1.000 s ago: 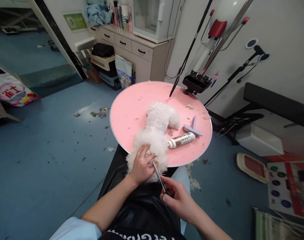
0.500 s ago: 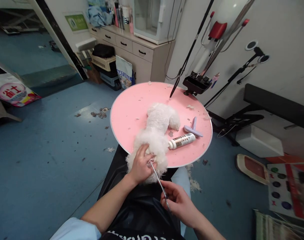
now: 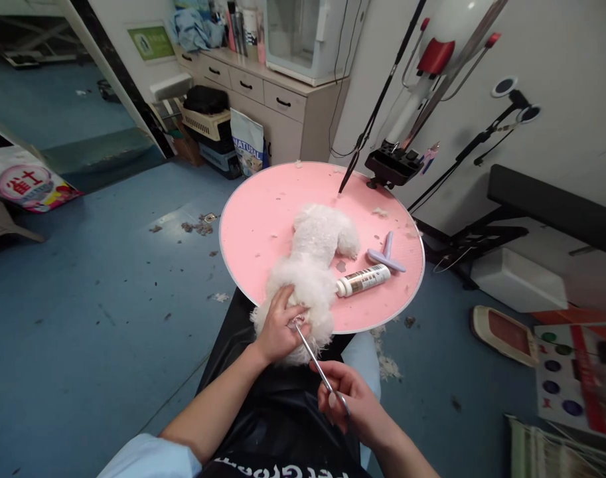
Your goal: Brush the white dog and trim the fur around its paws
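A fluffy white dog [image 3: 315, 249] lies on the round pink grooming table [image 3: 253, 206], its head at the near edge by my lap. My left hand [image 3: 279, 328] rests on the head, fingers spread in the fur and thumb side holding the ear [image 3: 299, 320], where pink skin shows. My right hand [image 3: 350, 401] grips the ring handles of slim metal hemostat forceps [image 3: 315, 362]. Their tip reaches the pink ear opening beside my left fingers; how far in, I cannot tell. A white bottle [image 3: 363, 280] and a lilac T-shaped comb [image 3: 386, 255] lie right of the dog.
A black grooming arm [image 3: 367, 126] and a dark tool tray [image 3: 392, 162] stand at the table's far edge. Tufts of hair [image 3: 198, 226] lie on the blue floor [image 3: 108, 285]. Behind are a drawer cabinet [image 3: 283, 99], pet carriers [image 3: 210, 126] and a food bag [image 3: 247, 143].
The forceps' tip has shifted slightly left at the ear, and their ring handles are more visible in my right hand. My left hand has moved slightly left; the dog lies as before.
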A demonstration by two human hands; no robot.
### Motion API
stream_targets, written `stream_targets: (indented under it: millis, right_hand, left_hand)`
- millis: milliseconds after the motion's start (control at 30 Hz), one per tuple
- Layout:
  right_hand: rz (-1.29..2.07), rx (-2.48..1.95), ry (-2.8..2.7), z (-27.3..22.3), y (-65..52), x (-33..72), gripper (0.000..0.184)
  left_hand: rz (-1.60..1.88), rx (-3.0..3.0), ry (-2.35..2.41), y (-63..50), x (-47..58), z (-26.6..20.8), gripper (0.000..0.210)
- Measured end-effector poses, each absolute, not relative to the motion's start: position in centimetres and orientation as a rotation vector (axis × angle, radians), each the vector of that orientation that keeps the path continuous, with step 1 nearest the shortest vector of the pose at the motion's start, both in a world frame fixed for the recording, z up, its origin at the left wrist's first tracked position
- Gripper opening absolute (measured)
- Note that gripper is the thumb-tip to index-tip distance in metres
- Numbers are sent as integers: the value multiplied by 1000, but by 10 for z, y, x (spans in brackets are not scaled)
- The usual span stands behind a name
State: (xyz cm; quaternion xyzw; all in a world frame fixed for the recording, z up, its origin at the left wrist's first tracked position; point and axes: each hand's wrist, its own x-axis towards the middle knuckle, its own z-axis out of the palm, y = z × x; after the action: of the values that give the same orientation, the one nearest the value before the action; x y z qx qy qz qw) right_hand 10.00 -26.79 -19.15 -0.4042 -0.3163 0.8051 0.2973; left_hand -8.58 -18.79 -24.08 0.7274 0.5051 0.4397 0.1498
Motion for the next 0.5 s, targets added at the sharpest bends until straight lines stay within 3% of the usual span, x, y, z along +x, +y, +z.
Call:
stream_targets:
  millis: [500]
  right_hand:
    - [2025,-1014,-848,-206,-277,101,60]
  left_hand:
    - [1272,2022,1444,-186,-91,-243,29]
